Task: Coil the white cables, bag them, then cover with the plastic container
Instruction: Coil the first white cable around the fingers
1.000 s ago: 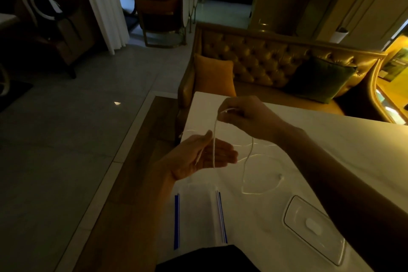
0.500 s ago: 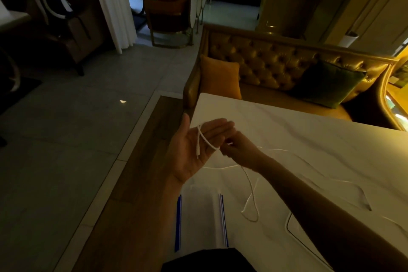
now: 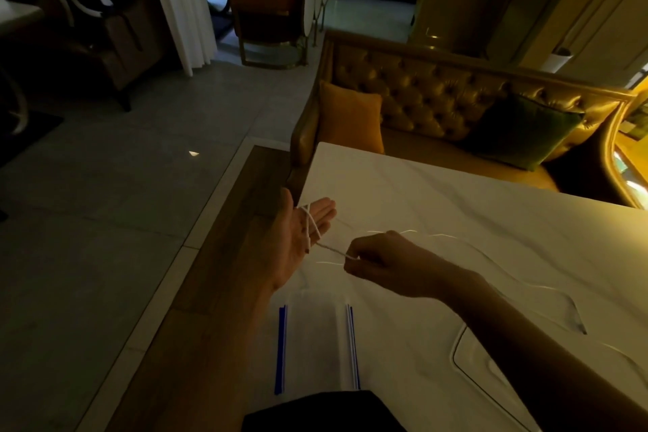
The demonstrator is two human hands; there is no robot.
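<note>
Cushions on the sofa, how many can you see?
2: an orange cushion at the left end of the sofa, a dark green cushion toward its right. The far right is cut off, so more may be hidden.

The right hand (image 3: pixel 382 263), which a second ago pinched the white cable (image 3: pixel 333 250) high above the left hand (image 3: pixel 301 238) and then came in against its fingers (image 3: pixel 324 212), has now drawn back to the right and lower, pulling a short strand taut from the left palm. The cable now crosses itself over those fingers in a wrap where before it only hung past them, and the left hand has flattened out, palm up. The loop that dangled below the hands is gone, its slack strung out to the right across the surface (image 3: pixel 420 193).
</note>
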